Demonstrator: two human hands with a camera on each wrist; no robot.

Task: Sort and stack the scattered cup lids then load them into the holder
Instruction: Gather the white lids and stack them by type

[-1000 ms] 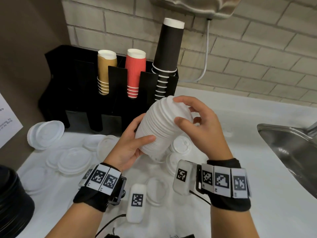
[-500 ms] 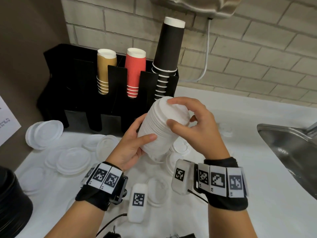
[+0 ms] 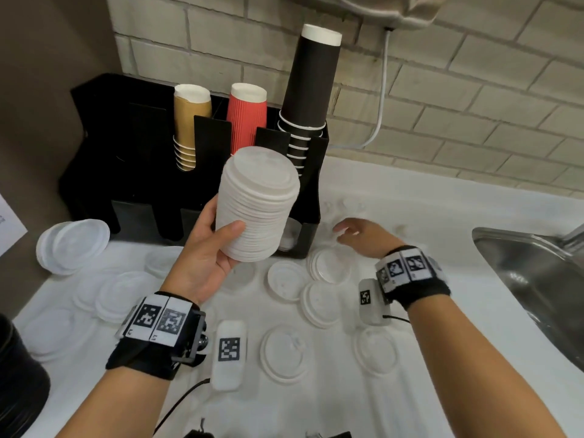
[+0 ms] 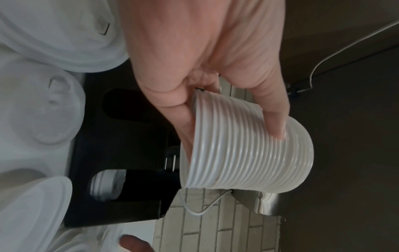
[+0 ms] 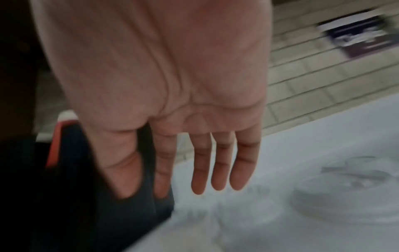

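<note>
Gripping a tall lid stack (image 3: 257, 203), the left hand (image 3: 207, 252) has its thumb on the near side and fingers curled round the far side, mostly hidden behind the lids. The stack is held in the air, tilted, in front of the black holder (image 3: 126, 159). In the left wrist view the stack's ribbed edges show clearly, too many and too tight to count.

Right hand (image 3: 363, 233) hovers low over the counter (image 3: 442, 311) just right of the holder, fingers straight and apart, holding nothing; blurred in both views, so contact with the surface cannot be told.

Loose lids (image 3: 319, 281) lie scattered on the counter below the hands: about six clear ones in the middle, more to the left that wash out against the white top, count unsure. A short pile (image 3: 74, 245) leans at far left. One bottom slot of the holder shows a few lids inside (image 4: 106, 185).

Holder top carries three cup stacks: tan cups (image 3: 191, 121), red cups (image 3: 246, 118), black cups (image 3: 311, 86); the red stack's base is hidden by the lid stack.

Sink (image 3: 537, 286) is cut off at the right edge. A dark round object (image 3: 19, 384) is cut off at bottom left, unidentifiable. White cable (image 3: 380, 99) runs down the brick wall from a fixture cropped at the top.
</note>
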